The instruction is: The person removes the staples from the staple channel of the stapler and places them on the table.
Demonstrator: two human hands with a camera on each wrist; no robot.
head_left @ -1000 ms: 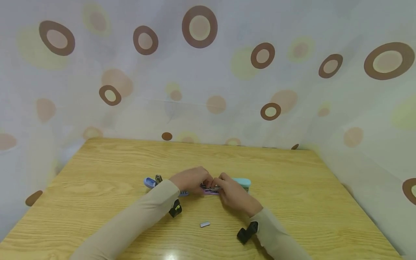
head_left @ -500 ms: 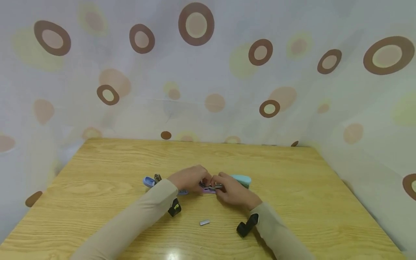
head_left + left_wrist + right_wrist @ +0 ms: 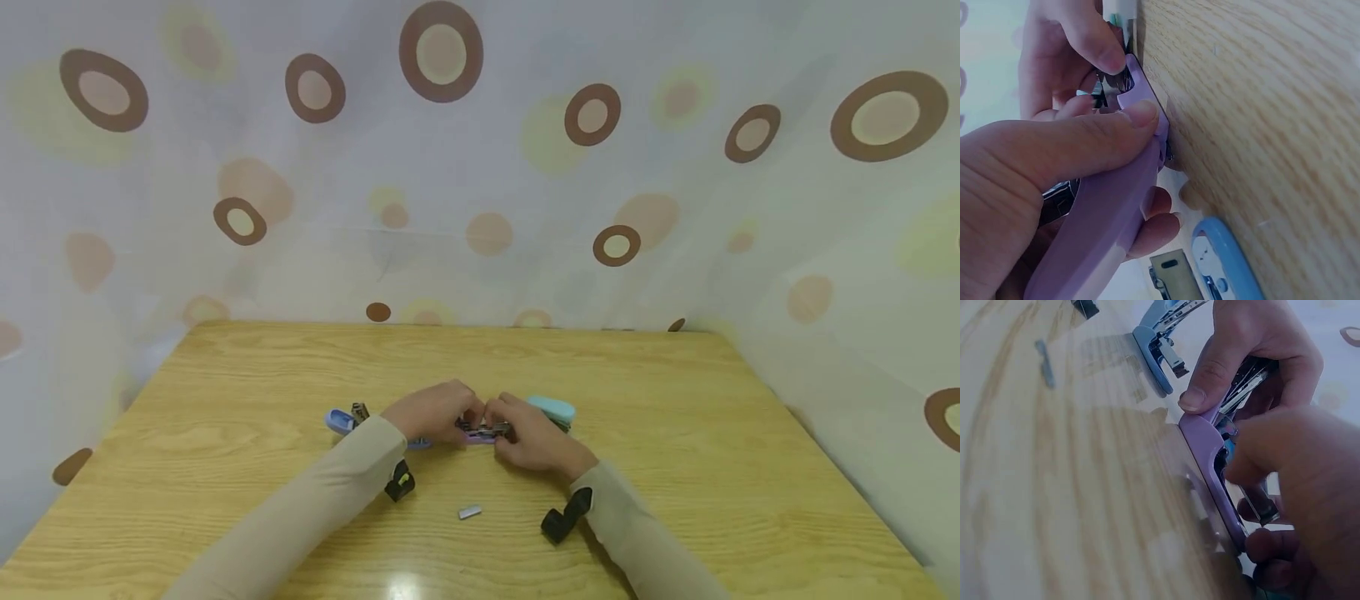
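Observation:
My left hand point(image 3: 435, 412) grips a purple stapler point(image 3: 1107, 200), thumb along its side and fingers curled beneath. The stapler is opened up, its metal magazine point(image 3: 1260, 503) standing apart from the purple base point(image 3: 1200, 444). At the stapler's front end, my right hand point(image 3: 536, 437) has thumb and fingers curled around the metal part and the tip of the base. Fingers of both hands nearly meet there and hide part of the mechanism. A small strip of staples point(image 3: 470, 512) lies on the table nearer the body.
An opened blue stapler point(image 3: 339, 422) lies left of the hands, partly behind the left forearm. Just beyond the right hand is a light teal stapler point(image 3: 552, 408). The wooden table point(image 3: 675, 467) ends at a patterned curtain point(image 3: 495, 167).
Both hands stay at the purple stapler. The right fingers shift slightly, and more of the metal part shows between them. The whole head view drifts a little.

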